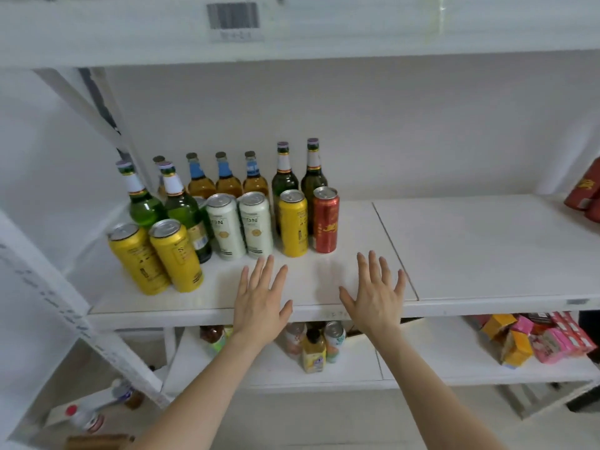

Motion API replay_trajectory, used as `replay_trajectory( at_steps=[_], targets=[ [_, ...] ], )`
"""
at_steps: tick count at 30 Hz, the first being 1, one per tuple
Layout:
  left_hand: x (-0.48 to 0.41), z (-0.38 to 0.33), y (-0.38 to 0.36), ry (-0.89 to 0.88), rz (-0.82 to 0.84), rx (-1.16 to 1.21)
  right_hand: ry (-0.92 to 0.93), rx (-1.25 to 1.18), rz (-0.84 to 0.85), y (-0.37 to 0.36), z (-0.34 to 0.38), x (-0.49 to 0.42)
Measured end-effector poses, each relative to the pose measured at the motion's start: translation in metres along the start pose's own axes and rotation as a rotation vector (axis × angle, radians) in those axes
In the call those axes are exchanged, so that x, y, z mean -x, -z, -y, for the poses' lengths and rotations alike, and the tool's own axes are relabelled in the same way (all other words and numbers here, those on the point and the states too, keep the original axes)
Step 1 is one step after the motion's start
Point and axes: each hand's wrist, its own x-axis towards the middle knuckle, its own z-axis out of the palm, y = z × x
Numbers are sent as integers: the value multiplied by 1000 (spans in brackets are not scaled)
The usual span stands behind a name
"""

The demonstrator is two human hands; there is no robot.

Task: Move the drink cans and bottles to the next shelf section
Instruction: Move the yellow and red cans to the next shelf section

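Observation:
Drinks crowd the left section of a white shelf (pixel 324 303). In front stand two yellow cans (pixel 156 258), two white cans (pixel 242 226), another yellow can (pixel 293 223) and a red can (pixel 325 220). Behind them are green bottles (pixel 181 203), amber bottles with blue neck labels (pixel 227 178) and two dark green bottles (pixel 298 173). My left hand (pixel 261 302) and my right hand (pixel 376 295) hover flat over the shelf's front edge, fingers spread, holding nothing. The left fingertips are just short of the white cans. The right shelf section (pixel 480 248) lies beyond a seam.
Red boxes (pixel 584 193) sit at the far right of the same shelf. The lower shelf holds small bottles and cans (pixel 315 342) under my hands and pink and orange cartons (pixel 535 339) to the right. A slanted white frame post (pixel 65 303) crosses the left side.

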Motion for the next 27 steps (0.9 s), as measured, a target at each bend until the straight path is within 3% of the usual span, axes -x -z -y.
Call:
replay_trajectory(
  at_steps=[12, 27],
  targets=[
    [88, 160, 24, 136, -35, 17, 83, -66, 3, 1, 175, 41],
    [67, 271, 18, 307, -88, -8, 192, -210, -43, -28, 289, -7]
  ],
)
